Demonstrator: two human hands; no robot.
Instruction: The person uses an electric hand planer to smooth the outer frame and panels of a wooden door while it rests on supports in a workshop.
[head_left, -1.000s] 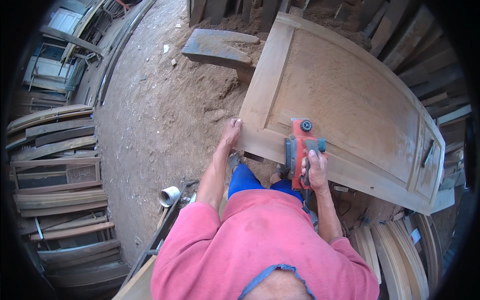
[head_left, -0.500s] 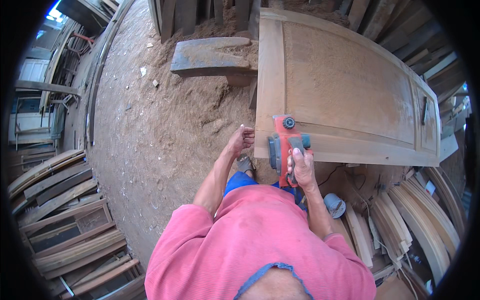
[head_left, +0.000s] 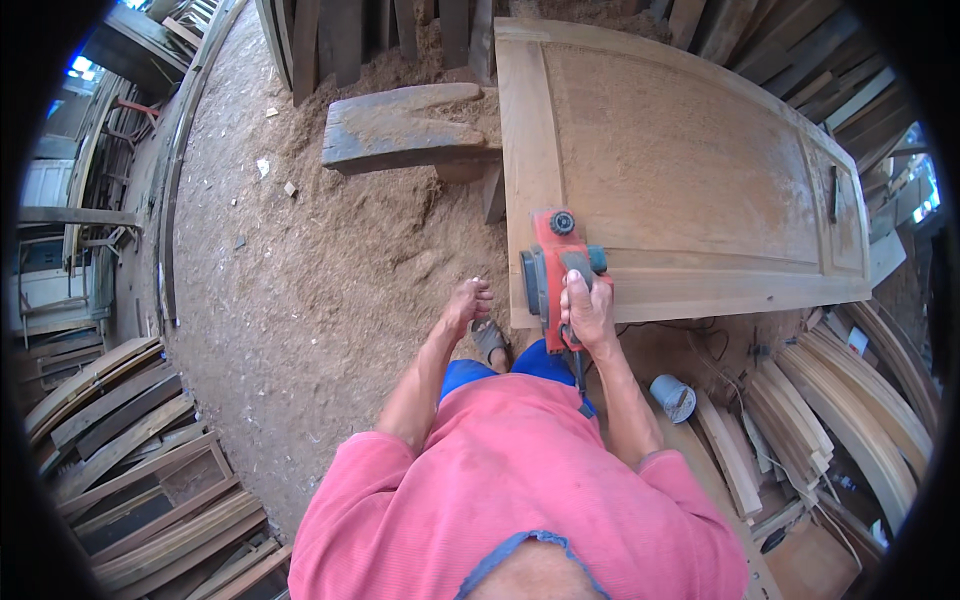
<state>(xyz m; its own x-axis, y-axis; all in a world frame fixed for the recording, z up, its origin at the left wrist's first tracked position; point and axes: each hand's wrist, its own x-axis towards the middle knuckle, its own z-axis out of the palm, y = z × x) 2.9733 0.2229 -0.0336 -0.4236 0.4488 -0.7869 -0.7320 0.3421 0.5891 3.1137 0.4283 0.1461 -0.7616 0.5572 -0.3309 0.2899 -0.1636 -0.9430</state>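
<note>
My right hand [head_left: 588, 308] is wrapped round the rear handle of a red and black electric hand planer [head_left: 552, 236]. The planer sits over the near left corner of a wooden panelled door [head_left: 690, 281], which lies flat and is dusted with shavings. A dark slot shows near the door's right end. My left hand [head_left: 468, 303] hangs just left of that corner, apart from door and planer. Its fingers are curled in, with nothing visible in them. The planer's underside is hidden.
A thick timber support [head_left: 405, 130] juts out left of the door. Sawdust [head_left: 350, 240] covers the ground. A whitish bucket [head_left: 673, 398] and stacked boards [head_left: 845, 400] stand at the right, with a cord near them. More lumber [head_left: 150, 440] is piled at the left.
The planer in my right hand has shifted slightly back along the door's left end. My left hand has dropped a little lower, its fingers more curled. The whole view has shifted slightly.
</note>
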